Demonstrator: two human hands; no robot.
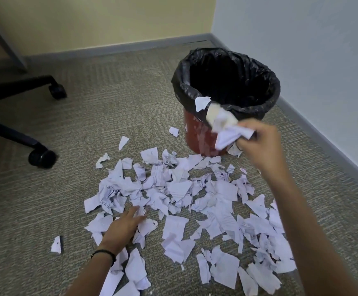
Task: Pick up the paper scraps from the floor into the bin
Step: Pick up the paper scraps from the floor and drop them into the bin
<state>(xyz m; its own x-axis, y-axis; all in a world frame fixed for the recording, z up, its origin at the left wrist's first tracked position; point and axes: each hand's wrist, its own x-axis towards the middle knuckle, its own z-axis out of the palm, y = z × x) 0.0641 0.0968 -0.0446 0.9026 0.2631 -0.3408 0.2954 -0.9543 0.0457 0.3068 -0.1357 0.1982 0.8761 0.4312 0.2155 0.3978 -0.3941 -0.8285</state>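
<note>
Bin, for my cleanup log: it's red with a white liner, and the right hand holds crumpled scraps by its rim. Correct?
No: the head view shows a black liner. Otherwise right: red bin, right hand holding crumpled scraps by its rim.

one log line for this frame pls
phase: carry | right hand: grips crumpled white paper wad by rim of black-lined red bin | left hand: rests on white paper scraps on carpet

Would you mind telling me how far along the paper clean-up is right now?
Early days. Done: nothing certain, since the bin is too dark inside to read. In hand: the right hand grips a crumpled bunch of scraps beside the rim, and the left hand lies flat on the pile. Left: nearly everything, as scraps cover much of the carpet.
</note>
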